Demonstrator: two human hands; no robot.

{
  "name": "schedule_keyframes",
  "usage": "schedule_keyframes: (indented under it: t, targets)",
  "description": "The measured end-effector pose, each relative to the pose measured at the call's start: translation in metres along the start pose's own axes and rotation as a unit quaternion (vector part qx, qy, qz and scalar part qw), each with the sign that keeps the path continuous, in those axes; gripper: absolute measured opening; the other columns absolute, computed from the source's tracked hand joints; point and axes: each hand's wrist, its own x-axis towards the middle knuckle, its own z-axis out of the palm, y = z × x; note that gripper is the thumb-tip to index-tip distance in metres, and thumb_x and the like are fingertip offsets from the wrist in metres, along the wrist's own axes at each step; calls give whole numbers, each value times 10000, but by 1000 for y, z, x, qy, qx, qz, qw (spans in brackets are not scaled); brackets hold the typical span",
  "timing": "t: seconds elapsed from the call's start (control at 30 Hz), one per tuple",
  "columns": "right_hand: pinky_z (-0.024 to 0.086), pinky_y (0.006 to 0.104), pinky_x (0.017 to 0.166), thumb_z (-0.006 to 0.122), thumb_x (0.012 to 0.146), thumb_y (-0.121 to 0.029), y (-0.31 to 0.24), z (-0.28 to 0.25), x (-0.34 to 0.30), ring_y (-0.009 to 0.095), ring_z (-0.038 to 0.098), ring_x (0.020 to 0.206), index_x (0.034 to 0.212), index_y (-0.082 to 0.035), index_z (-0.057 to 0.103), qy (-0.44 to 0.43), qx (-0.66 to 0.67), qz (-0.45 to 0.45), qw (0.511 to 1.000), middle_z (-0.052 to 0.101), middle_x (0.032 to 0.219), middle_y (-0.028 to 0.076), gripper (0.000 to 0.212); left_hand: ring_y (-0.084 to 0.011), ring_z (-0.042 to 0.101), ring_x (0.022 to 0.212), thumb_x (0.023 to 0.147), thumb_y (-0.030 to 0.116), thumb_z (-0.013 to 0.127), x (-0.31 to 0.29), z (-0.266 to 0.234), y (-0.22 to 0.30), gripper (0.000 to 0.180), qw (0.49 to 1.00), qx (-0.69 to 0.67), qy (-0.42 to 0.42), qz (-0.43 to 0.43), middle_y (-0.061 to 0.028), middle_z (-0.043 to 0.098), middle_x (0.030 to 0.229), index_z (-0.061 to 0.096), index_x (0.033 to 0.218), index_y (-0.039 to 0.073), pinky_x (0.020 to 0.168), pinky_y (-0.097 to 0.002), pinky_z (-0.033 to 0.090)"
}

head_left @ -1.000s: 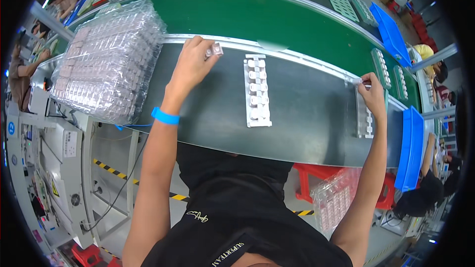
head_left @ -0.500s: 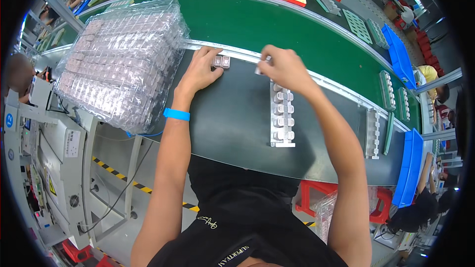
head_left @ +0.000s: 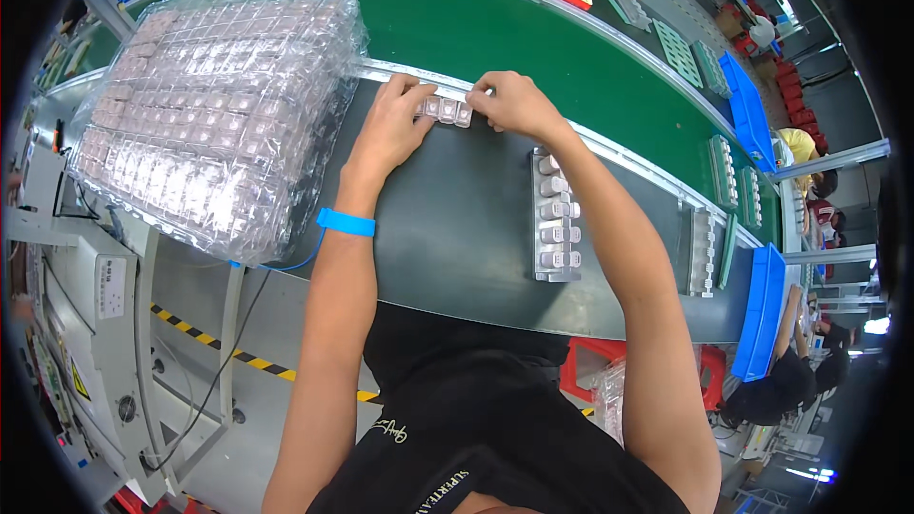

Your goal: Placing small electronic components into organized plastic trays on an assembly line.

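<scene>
Head | left hand [head_left: 388, 126] curled round boxes [head_left: 447, 111] | right hand [head_left: 517, 105] pinched, hold unclear | dark table [head_left: 457, 238], green belt [head_left: 476, 33]

The person wears 1 bright blue wristband [head_left: 347, 222] on the wrist just behind the left hand [head_left: 388, 122], with a thin blue cord [head_left: 303, 265] leading off it. The wrist behind the right hand [head_left: 519, 107] is bare. Well back from both grips is a black top [head_left: 514, 428] with 2 pale yellowish markings: a looping script mark [head_left: 390, 430] and, farther from the grips, slanting block lettering [head_left: 443, 490].
</scene>
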Motion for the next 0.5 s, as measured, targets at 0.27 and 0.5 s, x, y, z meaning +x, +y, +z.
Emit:
schedule_keyframes:
  t: [0.27,0.5]
  targets:
    - [544,437,885,824,770,-299,8,20,-11,367,691,1008,1136,-23,709,56,-126,-104,985,721,1038,211,473,-333,605,1114,816,22,750,2,4,8,396,999,34,7,7,-120,623,1161,713,1209,50,953,-419,523]
    - [566,428,804,805,763,-249,15,24,-9,346,727,868,1111,24,702,71,-109,-108,986,737,893,203,454,-338,630,1087,822,24,747,8,12,8,361,999,31,8,26,-128,656,1150,728,1182,45,927,-419,531]
